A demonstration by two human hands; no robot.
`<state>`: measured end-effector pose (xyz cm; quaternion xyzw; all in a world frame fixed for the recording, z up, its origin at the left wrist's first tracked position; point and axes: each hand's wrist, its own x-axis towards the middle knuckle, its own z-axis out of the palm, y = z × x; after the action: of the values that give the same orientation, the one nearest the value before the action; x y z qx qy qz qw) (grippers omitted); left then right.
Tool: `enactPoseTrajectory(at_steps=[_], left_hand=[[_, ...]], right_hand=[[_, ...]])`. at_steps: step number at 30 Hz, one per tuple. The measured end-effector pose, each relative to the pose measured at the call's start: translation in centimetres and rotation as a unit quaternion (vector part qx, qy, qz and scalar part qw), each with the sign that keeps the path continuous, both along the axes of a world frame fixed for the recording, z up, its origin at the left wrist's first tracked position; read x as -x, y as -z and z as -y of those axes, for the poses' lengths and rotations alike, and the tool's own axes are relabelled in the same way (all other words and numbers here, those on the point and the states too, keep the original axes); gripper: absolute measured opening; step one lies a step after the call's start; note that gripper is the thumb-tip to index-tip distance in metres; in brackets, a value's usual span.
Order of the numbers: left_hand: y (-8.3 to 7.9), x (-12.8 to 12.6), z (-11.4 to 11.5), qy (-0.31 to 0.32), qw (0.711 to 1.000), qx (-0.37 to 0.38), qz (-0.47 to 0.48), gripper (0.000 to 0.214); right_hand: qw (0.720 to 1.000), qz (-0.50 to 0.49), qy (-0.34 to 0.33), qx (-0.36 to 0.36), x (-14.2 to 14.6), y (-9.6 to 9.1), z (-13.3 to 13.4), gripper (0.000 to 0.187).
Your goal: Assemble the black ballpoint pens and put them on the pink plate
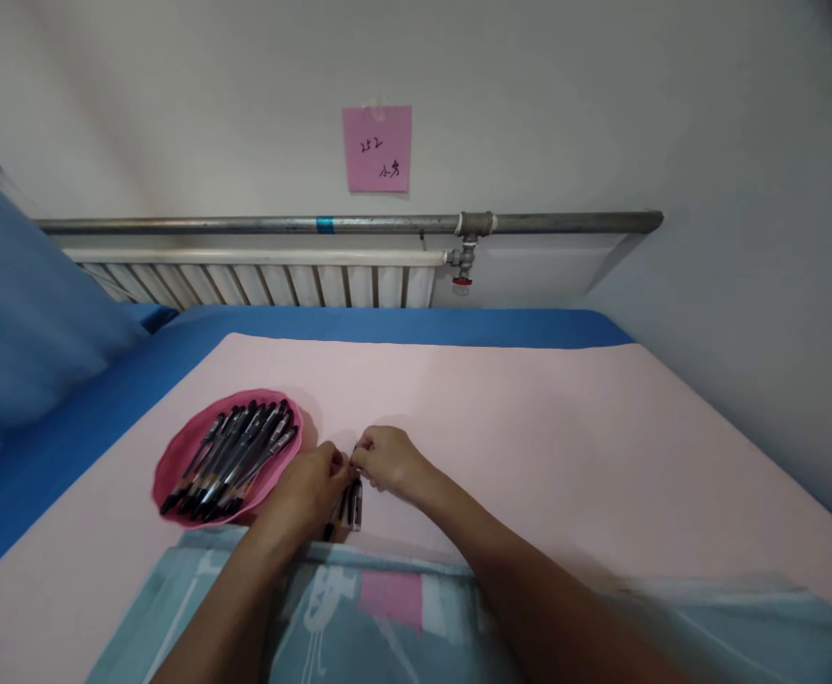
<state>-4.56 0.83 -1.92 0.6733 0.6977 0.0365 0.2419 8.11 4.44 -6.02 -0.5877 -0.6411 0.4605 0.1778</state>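
Note:
Several slim pens (354,505) with dark and clear barrels lie close together on the pink table top, near its front edge. My left hand (314,482) is closed at their far ends, fingertips pinched together. From the right, my right hand (392,462) meets it, also in a pinch. A thin dark end shows between the two hands' fingertips, in line with the pens; its details are too small to make out. Left of my hands, a pink scalloped basket (164,465) holds many more pens (235,456) with dark caps, piled roughly side by side.
The pink mat (530,427) lies over a blue cover (402,326). Behind it run a metal pipe (245,226), a red-handled valve (463,281) and a white radiator (316,285). A pink note (378,150) hangs on the wall. Patterned teal fabric (345,608) covers the front edge.

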Motion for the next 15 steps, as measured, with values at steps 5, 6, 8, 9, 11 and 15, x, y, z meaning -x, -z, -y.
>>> enactPoseTrajectory(at_steps=[5, 6, 8, 9, 11, 15], left_hand=[[0.4, -0.1, -0.2, -0.007, 1.0, -0.001, 0.004, 0.02], [0.5, -0.1, -0.2, -0.008, 1.0, 0.0, 0.005, 0.021], [0.5, 0.0, -0.1, -0.009, 1.0, 0.001, 0.005, 0.022], [0.4, 0.1, -0.1, -0.008, 1.0, 0.002, 0.003, 0.022], [0.1, 0.2, 0.1, -0.007, 1.0, 0.002, -0.005, 0.022], [-0.6, 0.3, 0.3, -0.001, 1.0, 0.001, -0.022, 0.023]], right_hand=[[1.0, 0.006, -0.007, -0.022, -0.1, 0.4, 0.2, 0.007], [1.0, 0.006, -0.008, -0.029, -0.1, 0.4, 0.3, 0.006], [0.999, 0.004, -0.014, -0.042, -0.2, 0.2, 0.5, 0.005], [0.999, 0.001, -0.018, -0.049, -0.2, 0.1, 0.7, 0.006], [0.998, -0.006, -0.031, -0.058, -0.1, -0.2, 1.0, 0.006], [0.997, -0.02, -0.052, -0.059, 0.0, -1.0, 1.2, 0.012]])
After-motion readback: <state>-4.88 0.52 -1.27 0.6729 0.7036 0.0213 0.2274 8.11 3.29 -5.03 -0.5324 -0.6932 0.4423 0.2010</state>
